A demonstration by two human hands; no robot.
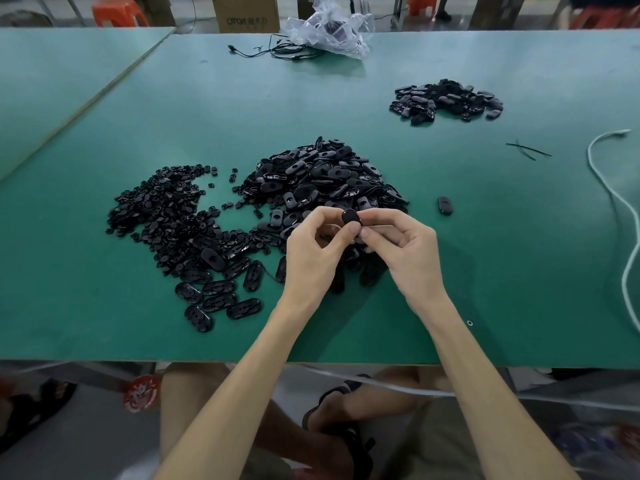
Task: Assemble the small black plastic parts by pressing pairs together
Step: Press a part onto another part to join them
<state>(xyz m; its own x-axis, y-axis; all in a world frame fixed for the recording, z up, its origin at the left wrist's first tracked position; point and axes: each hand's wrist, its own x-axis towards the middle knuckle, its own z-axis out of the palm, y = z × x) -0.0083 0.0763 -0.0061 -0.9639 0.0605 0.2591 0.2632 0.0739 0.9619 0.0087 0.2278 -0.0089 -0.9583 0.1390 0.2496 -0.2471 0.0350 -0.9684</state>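
Above the green table (450, 271), the left hand (313, 251) and right hand (403, 252) pinch one small black plastic part (351, 217) between their fingertips. Pressing squarely, thumbs opposed, should seat the pair without skewing.

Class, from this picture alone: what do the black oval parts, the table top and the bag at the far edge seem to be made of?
Black oval parts: moulded plastic, mostly matte, some showing glossy glints. Table top: green matte covering, probably a rubber or vinyl mat; its base is unclear. Bag: thin clear plastic film, crinkled and shiny.
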